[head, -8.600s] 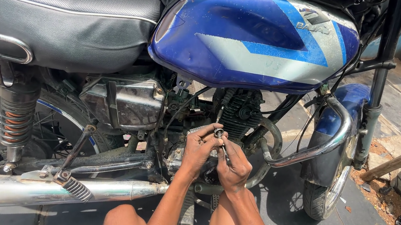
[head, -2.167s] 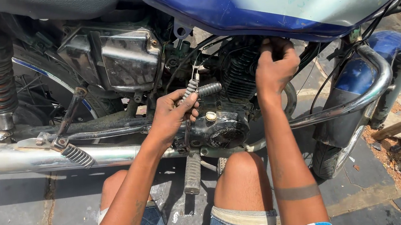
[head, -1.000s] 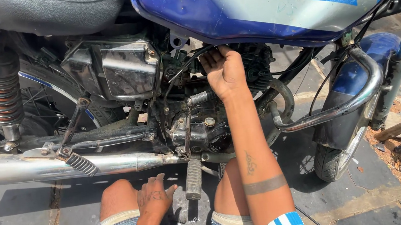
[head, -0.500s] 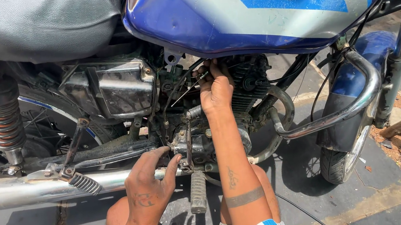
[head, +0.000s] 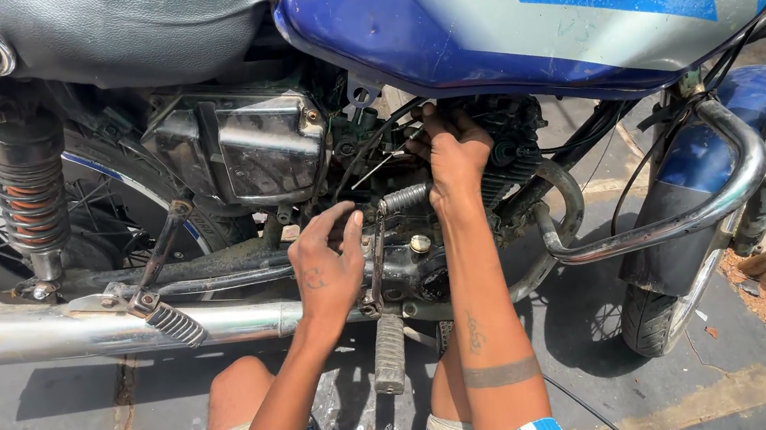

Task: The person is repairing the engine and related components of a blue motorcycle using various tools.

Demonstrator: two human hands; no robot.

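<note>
Sunlit paving carries a motorcycle whose engine (head: 425, 249), low under the blue tank (head: 533, 15), looks rigid, heavy and greasy; left hand (head: 327, 269) grips its casing, right hand (head: 455, 154) pinches cables above.

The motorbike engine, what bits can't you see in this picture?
Head view only:
- Fingertips of the right hand: tucked behind cables under the blue tank.
- What the left hand touches by the kick lever: covered by its palm.
- Front wheel: mostly behind the crash guard.
- Seat: cut off by the top edge.
</note>
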